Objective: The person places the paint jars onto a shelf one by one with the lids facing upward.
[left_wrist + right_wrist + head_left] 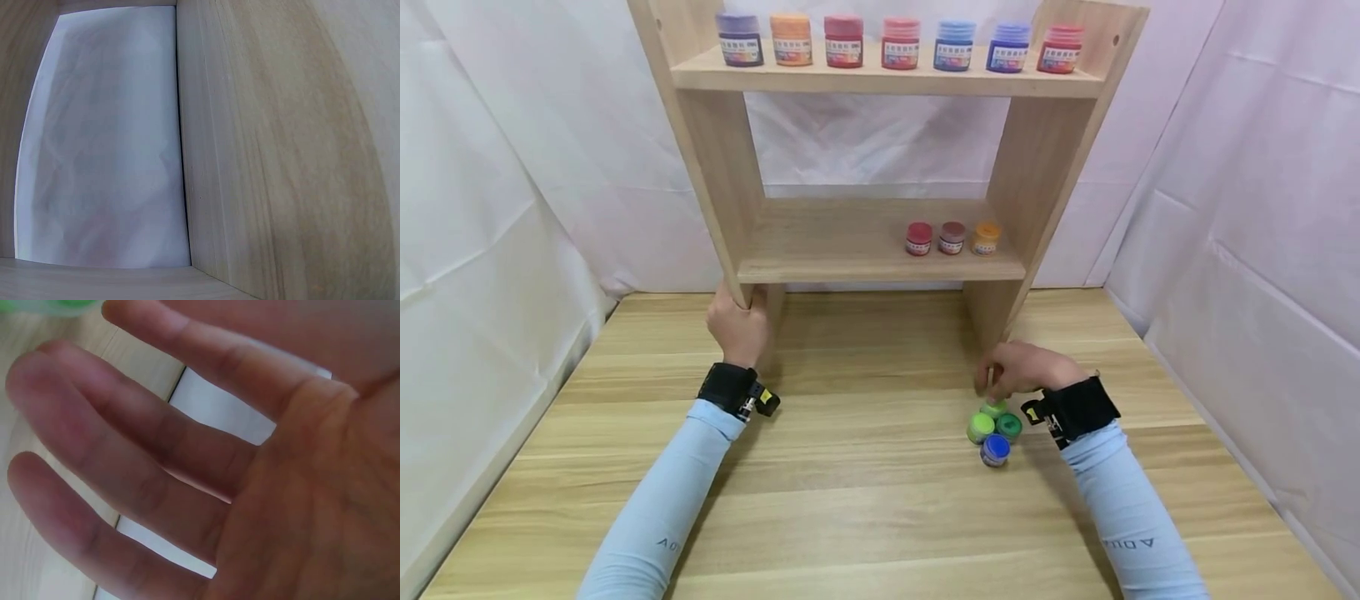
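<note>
My left hand (739, 327) grips the lower left side panel of a wooden shelf unit (880, 81), its fingers partly hidden behind the wood. Near the unit's right foot, my right hand (1028, 368) pinches a light green paint jar (995, 409) by its lid with thumb and index finger. The other fingers (125, 462) stay loosely extended in the right wrist view, where a green jar (44, 305) shows at the corner. Close by stand another light green jar (981, 427), a dark green jar (1008, 427) and a blue jar (996, 450).
Several paint jars line the top board, including a purple one (740, 40). On the middle board stand a red jar (919, 238), a brown-red jar (952, 238) and an orange jar (986, 238). White cloth (1262, 208) surrounds the wooden table (820, 500).
</note>
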### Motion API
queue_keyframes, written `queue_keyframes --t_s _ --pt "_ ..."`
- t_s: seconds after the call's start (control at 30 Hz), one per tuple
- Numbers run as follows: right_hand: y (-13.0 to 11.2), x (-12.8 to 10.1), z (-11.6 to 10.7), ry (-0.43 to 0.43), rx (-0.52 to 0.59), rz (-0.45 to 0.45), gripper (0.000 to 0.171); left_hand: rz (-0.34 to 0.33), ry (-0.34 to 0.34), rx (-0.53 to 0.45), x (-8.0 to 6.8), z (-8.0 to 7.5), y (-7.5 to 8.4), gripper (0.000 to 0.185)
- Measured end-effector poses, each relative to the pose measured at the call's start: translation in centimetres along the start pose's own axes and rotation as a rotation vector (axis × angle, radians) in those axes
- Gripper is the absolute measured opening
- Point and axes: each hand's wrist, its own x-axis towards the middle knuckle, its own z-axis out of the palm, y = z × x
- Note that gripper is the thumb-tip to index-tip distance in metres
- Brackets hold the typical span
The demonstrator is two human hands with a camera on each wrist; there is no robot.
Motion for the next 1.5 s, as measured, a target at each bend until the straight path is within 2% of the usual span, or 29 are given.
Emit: queue_keyframes --t_s 0.27,0.57,0.77,1.03,1.3,1.5 --pt "0.4 0.0 0.1 -0.042 -0.019 -0.034 0.019 0.005 -0.008 -0.007 0.0 0.2 0.3 0.027" --pt "0.6 0.5 0.2 -0.025 -0.02 -0.039 0.014 0.005 -0.004 -0.004 0.2 0.2 0.3 0.026" --pt "0.8 1.0 0.2 0.019 0.024 -0.074 0.011 -0.005 -0.005 -0.011 0.2 0.0 0.4 0.026" --pt "1.0 2.1 0.9 0.136 0.045 -0.095 0.013 -0.018 -0.002 -0.011 0.1 -0.1 0.3 0.027" --pt "1.2 2.6 1.4 0.194 0.037 -0.102 0.016 -0.02 -0.006 -0.004 -0.1 -0.2 0.2 0.028" --pt "1.3 2.7 1.1 0.203 0.028 -0.126 0.02 -0.024 0.001 0.002 0.0 -0.1 0.1 0.028"
